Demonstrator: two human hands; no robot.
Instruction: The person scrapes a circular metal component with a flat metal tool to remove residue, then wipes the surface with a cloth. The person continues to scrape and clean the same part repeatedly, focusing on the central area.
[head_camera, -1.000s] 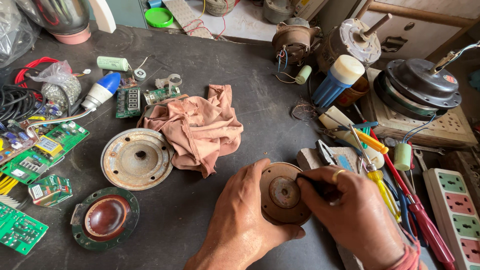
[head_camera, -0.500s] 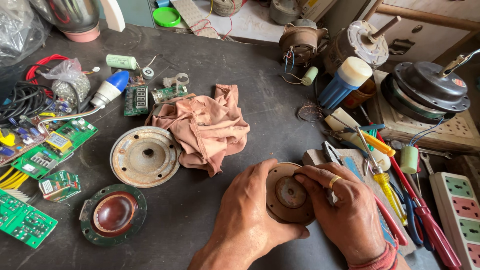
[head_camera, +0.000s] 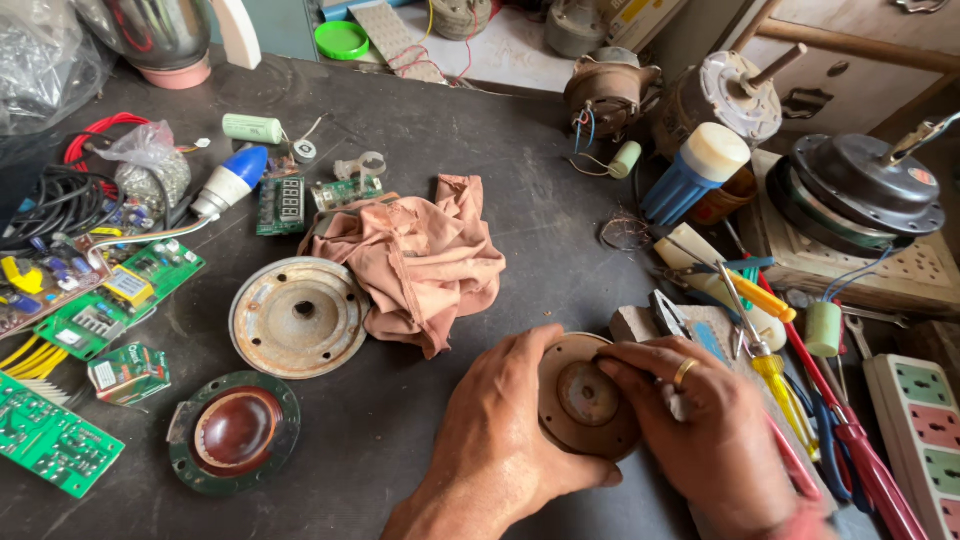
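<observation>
My left hand (head_camera: 500, 430) grips the left rim of a round rusty brown metal disc (head_camera: 585, 395) that rests on the dark worktable (head_camera: 480, 160). My right hand (head_camera: 705, 425), with a gold ring on one finger, curls over the disc's right side, fingertips at its raised centre hub. A thin tool seems tucked under those fingers, mostly hidden. A larger rusty metal plate (head_camera: 297, 317) lies to the left, partly under a crumpled pinkish cloth (head_camera: 415, 255).
Green circuit boards (head_camera: 110, 295), a round green-rimmed part (head_camera: 235, 432), a white-and-blue bulb (head_camera: 232, 178) and black cables (head_camera: 50, 200) lie at the left. Screwdrivers (head_camera: 765, 350), pliers, a power strip (head_camera: 925, 420) and fan motors (head_camera: 860, 195) crowd the right side.
My right hand has closed in over the disc's right side and the dark tool tip seen a second ago is now hidden. The view shifted slightly.
</observation>
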